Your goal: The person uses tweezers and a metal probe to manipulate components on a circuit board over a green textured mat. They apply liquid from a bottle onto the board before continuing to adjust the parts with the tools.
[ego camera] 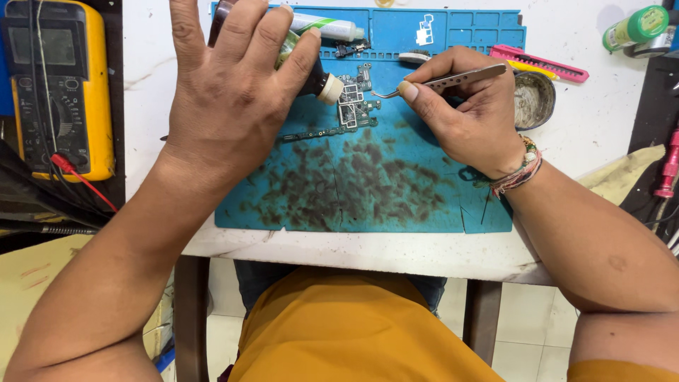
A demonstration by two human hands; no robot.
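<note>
Dark-brown plastic shows between the fingers of the left hand, which wraps a small bottle in the upper middle of the frame, fingers curled over it and thumb raised. The bottle is tipped so its long axis slopes down to the right, its white nozzle pointing at the circuit board lying on the stained blue mat. The right hand is closed in a pinch on metal tweezers, whose long axis runs nearly level across the frame, tips pointing left just beside the board. A yellow multimeter sits at upper left
</note>
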